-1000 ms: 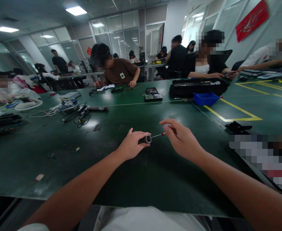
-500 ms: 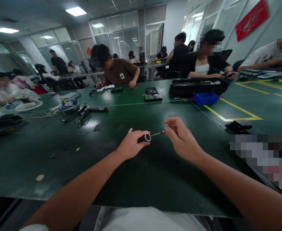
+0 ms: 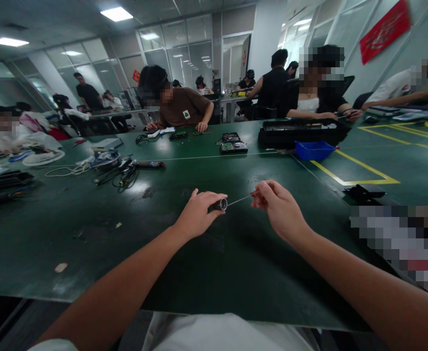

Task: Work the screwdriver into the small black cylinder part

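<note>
My left hand (image 3: 198, 214) is closed round a short black cylinder (image 3: 220, 204), whose round end with a silvery rim faces right and toward me. My right hand (image 3: 280, 209) pinches the red handle of a thin screwdriver (image 3: 239, 200). The slim metal shaft slants down to the left, and its tip reaches the rimmed end of the cylinder; whether it sits inside the opening I cannot tell. Most of the handle is hidden by my fingers. Both hands are held above the green tabletop (image 3: 199, 273).
Ahead lie a circuit board with black parts (image 3: 233, 144), a blue tray (image 3: 314, 150) and a long black housing (image 3: 301, 134). Cables (image 3: 124, 175) and a pen-like tool (image 3: 151, 165) are at left. Several people sit across the table, including a person in a brown shirt (image 3: 188, 105).
The fingers of my right hand have curled round the screwdriver handle, and that hand has shifted slightly right. The cylinder in my left hand has moved slightly up and left.
</note>
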A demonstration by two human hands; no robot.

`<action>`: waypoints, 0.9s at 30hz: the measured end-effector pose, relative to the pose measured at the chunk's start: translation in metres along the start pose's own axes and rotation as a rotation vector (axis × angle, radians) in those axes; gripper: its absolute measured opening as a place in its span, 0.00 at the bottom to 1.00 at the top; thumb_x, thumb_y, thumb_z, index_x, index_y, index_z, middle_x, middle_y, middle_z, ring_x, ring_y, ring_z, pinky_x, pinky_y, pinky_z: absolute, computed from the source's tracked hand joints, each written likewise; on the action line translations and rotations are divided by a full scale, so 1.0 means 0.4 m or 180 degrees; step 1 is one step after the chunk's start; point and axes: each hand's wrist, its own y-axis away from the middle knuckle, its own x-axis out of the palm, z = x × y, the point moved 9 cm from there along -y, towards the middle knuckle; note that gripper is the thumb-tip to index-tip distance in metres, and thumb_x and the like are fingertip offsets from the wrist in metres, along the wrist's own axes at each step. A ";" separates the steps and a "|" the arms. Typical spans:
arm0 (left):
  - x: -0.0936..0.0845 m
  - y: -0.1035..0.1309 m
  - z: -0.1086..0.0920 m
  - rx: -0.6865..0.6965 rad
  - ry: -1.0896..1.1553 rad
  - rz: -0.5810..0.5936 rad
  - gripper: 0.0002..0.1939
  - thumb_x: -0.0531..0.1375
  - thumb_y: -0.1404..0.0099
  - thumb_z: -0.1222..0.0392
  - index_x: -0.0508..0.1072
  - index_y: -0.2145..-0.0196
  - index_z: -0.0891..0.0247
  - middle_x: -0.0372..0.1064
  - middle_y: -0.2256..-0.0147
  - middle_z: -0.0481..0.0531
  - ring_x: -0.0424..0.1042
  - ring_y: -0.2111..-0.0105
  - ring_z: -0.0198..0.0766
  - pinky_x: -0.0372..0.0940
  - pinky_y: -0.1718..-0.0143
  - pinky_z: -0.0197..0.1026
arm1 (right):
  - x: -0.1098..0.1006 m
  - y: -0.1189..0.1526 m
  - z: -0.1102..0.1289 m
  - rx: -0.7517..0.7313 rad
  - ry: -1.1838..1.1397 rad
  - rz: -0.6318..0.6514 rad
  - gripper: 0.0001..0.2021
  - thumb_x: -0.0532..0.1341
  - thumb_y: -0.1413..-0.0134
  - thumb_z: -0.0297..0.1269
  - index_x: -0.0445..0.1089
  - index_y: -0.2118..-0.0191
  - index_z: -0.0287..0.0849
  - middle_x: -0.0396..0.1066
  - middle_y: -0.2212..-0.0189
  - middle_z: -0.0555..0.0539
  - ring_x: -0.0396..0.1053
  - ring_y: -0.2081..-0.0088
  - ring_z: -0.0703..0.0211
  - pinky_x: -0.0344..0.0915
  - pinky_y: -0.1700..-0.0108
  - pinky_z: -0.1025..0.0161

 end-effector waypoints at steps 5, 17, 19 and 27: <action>0.010 0.001 -0.002 -0.0059 0.0083 0.0052 0.21 0.63 0.33 0.58 0.70 0.43 0.52 0.72 0.46 0.50 0.68 0.44 0.45 0.39 0.33 0.66 | 0.013 0.019 0.049 -0.0518 0.0718 0.0099 0.12 0.55 0.33 0.46 0.67 0.63 0.44 0.69 0.73 0.51 0.68 0.70 0.60 0.65 0.65 0.58; 0.012 0.004 -0.003 -0.0077 0.0120 0.0047 0.20 0.64 0.34 0.56 0.71 0.44 0.52 0.73 0.47 0.50 0.69 0.45 0.46 0.40 0.32 0.65 | 0.011 0.045 0.124 -0.0936 0.2183 -0.0106 0.18 0.61 0.40 0.53 0.73 0.72 0.44 0.67 0.83 0.53 0.63 0.81 0.62 0.56 0.75 0.61; 0.011 0.004 -0.001 -0.0100 0.0129 0.0042 0.20 0.63 0.34 0.56 0.71 0.44 0.52 0.73 0.47 0.50 0.69 0.45 0.46 0.40 0.32 0.65 | 0.022 0.049 0.130 -0.1085 0.2195 0.0043 0.16 0.60 0.38 0.50 0.73 0.69 0.43 0.69 0.80 0.52 0.64 0.79 0.61 0.57 0.74 0.62; 0.018 0.005 0.005 -0.0107 0.0146 0.0084 0.21 0.63 0.33 0.56 0.71 0.43 0.52 0.73 0.47 0.50 0.69 0.45 0.45 0.40 0.32 0.66 | 0.050 0.055 0.122 -0.1137 0.2208 0.0521 0.11 0.54 0.34 0.42 0.71 0.56 0.46 0.73 0.73 0.50 0.70 0.72 0.57 0.61 0.69 0.60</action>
